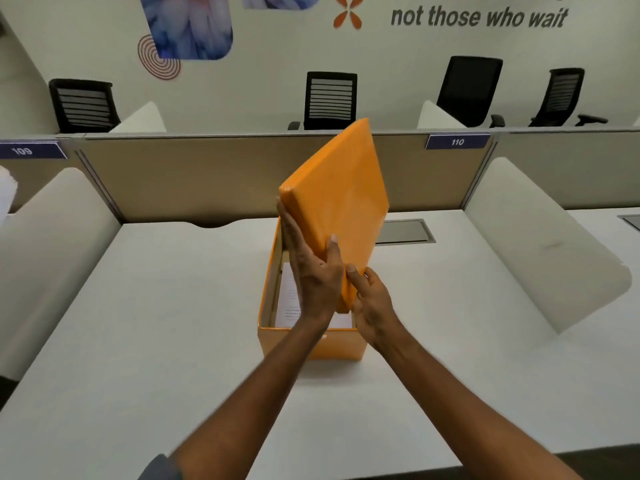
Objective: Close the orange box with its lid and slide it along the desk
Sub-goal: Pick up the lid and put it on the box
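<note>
Head view: my left hand (313, 271) and right hand (372, 301) clamp lid (341, 202), tilted above open orange box (311, 344) mid-desk (138, 323). Closing step; next, level lid, align corners, lower.

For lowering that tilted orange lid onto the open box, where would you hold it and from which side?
Hold the orange lid by its two long side edges, one hand per side, coming from the near end. It is a flat, shallow rectangle tilted up over the orange box. The left hand and right hand crowd its lower corner, a grip that probably steers less squarely.
</note>
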A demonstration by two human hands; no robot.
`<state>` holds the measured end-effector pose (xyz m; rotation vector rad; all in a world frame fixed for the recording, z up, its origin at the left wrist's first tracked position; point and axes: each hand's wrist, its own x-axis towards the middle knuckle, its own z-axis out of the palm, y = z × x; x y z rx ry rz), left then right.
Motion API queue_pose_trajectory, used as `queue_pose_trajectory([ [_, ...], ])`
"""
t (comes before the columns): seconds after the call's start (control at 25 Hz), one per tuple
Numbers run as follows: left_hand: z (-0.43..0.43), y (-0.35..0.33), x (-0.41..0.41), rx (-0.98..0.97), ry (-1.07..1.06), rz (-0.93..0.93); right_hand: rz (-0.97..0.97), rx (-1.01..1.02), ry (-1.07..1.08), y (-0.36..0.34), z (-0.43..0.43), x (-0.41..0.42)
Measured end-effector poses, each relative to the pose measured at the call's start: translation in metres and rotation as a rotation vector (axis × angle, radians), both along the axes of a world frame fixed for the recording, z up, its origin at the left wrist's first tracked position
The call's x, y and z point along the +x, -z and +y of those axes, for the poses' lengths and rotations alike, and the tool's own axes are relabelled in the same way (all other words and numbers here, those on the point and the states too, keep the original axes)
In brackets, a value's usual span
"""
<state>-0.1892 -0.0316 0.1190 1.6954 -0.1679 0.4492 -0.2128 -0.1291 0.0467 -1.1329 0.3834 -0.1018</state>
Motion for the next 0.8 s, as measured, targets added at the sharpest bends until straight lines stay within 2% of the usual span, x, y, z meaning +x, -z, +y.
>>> queue_pose_trajectory([
  [0.32,0.065,0.055,0.003,-0.084,-0.088,0.288,-0.077,-0.431,-0.044,0.015,-0.019,-0.008],
  [0.52,0.094,0.106,-0.007,0.112,-0.15,0.44,-0.04,-0.656,-0.107,0.028,-0.043,-0.013],
  [0.64,0.104,0.128,-0.012,0.234,-0.13,0.462,0.014,-0.736,-0.189,0.039,-0.048,-0.012],
  [0.8,0.115,0.151,-0.024,0.271,-0.093,0.493,0.094,-0.736,-0.268,0.052,-0.049,-0.013],
])
